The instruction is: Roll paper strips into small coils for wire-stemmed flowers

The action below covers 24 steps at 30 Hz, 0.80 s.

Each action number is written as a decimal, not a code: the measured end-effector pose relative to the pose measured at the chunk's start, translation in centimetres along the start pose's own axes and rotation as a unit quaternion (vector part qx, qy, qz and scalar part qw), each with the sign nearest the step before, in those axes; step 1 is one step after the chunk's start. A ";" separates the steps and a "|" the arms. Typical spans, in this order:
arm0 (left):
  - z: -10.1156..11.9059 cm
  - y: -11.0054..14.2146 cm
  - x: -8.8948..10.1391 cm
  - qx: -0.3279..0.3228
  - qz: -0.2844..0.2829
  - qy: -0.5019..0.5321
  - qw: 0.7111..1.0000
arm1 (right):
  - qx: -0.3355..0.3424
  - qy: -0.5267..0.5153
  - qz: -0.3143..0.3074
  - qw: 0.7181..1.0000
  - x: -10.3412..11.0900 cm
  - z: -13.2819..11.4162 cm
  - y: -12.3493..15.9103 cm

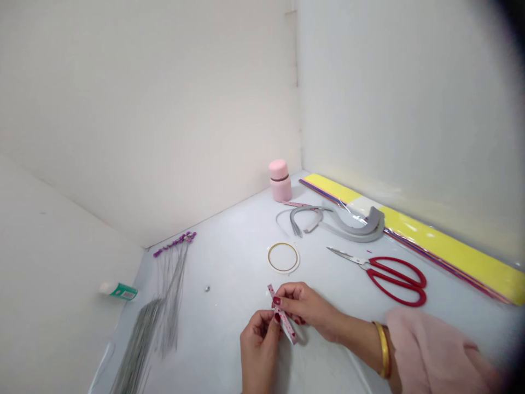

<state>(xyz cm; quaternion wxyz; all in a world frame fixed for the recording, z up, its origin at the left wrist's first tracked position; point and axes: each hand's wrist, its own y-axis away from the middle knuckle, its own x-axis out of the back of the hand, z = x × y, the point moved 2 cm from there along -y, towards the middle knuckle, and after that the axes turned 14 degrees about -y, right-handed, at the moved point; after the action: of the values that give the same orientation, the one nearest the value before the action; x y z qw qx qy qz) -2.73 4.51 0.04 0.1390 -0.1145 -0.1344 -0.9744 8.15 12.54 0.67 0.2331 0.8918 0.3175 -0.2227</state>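
Pink dotted paper strip (288,330) is slanting from upper left to lower right, and I'm pinching it between my left hand (258,350) and right hand (305,306).

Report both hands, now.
Left hand: closed, pinching the pink dotted strip.
Right hand: closed, pinching the same strip.

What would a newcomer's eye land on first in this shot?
The red-handled scissors stand out first, lying on the pale work surface to the right of the hands. Behind them, a bright yellow strip in a clear plastic sleeve runs along the right wall. In the foreground, the left hand and right hand pinch a dotted pink-and-white strip, and a gold bangle circles the right wrist.
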 end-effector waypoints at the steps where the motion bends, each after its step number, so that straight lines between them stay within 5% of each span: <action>1: 0.0 0.0 0.0 0.005 -0.001 -0.005 1.000 | 0.015 -0.007 0.019 1.000 0.2 -0.3 -0.1; 7: -0.2 0.0 -0.5 0.036 -0.024 0.018 0.999 | 0.119 -0.044 0.113 0.985 2.1 -2.7 -0.9; 15: 0.4 0.3 -0.7 0.016 -0.036 0.029 0.999 | -0.005 0.013 -0.001 1.000 0.2 -0.1 0.1; 21: 0.3 0.7 -1.2 0.017 -0.085 0.020 0.996 | 0.056 0.015 0.059 0.997 0.8 -0.5 -0.5; 24: 0.2 0.8 -1.2 0.023 -0.073 0.032 0.997 | 0.032 0.023 0.041 0.998 0.6 -0.5 -0.4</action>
<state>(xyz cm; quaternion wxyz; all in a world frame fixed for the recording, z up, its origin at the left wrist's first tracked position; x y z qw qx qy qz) -1.30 4.16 0.11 0.0744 -0.0703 -0.1602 -0.9818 8.42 13.38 0.59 0.2055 0.9159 0.2791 -0.2023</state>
